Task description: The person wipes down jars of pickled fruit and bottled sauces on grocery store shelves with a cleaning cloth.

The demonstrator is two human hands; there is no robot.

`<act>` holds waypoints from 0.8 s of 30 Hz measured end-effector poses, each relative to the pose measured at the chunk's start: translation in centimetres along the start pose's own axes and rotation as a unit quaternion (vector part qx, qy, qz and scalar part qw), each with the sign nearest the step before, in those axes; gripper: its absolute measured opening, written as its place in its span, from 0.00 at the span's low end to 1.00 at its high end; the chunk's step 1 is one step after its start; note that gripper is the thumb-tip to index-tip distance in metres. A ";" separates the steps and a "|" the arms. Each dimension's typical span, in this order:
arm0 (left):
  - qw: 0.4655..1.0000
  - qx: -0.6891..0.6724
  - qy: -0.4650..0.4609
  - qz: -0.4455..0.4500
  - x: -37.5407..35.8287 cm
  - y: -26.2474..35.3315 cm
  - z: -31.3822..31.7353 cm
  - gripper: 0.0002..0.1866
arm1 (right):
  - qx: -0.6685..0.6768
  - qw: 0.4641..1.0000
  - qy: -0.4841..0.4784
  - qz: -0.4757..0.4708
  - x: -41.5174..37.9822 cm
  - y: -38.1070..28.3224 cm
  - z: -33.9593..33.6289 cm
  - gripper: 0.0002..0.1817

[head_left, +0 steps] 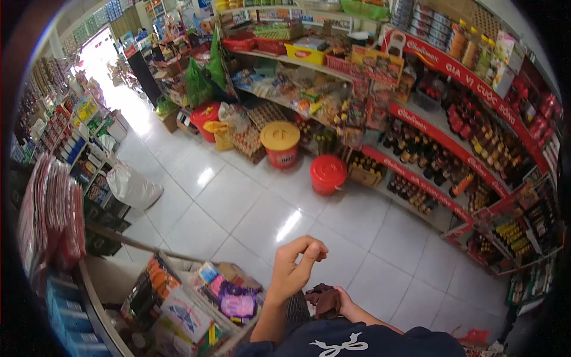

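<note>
My left hand [295, 265] is raised in front of my body, its fingers curled in towards the thumb. Nothing shows in it. Lower down and close to my waist, my right hand [345, 302] grips a dark brown cloth [325, 300], which hangs bunched and crumpled beside it. Part of the right hand is hidden behind the cloth. My dark blue shirt [392, 342] with a white bow print fills the bottom of the view.
Shelves of sauce bottles [416, 152] curve along the right. A red lidded bucket [328, 174], a yellow-lidded bucket [281, 144] and egg trays [247, 138] stand on the tiled floor [250, 202]. At left are a white sack [134, 185] and a bin of packets [238, 303].
</note>
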State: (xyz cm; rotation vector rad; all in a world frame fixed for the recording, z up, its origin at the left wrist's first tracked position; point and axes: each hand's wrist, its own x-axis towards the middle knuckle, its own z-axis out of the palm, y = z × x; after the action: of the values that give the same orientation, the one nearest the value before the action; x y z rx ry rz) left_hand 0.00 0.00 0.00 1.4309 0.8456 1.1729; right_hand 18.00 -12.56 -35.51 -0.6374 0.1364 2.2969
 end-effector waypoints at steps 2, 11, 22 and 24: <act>0.997 0.031 0.070 0.003 0.5 -0.9 -0.3 0.12 | 0.009 1.000 0.022 0.007 1.5 -2.5 1.9 0.29; 0.980 0.034 0.193 -0.025 15.8 -1.0 -11.9 0.15 | -0.082 0.993 0.073 0.037 15.2 -12.6 20.9 0.27; 0.995 0.059 0.019 -0.081 37.3 -10.1 -4.5 0.12 | -0.027 0.999 0.009 0.026 19.5 -29.9 23.0 0.28; 0.992 0.100 -0.010 -0.082 41.8 -10.7 -2.3 0.12 | -0.068 0.982 0.174 0.001 19.8 -34.5 26.8 0.25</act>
State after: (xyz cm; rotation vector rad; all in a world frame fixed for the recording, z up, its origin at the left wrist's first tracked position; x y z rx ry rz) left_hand 10.04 42.04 -1.51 1.5006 1.0696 0.9692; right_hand 18.76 32.40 -18.68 -1.1073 0.1436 2.1908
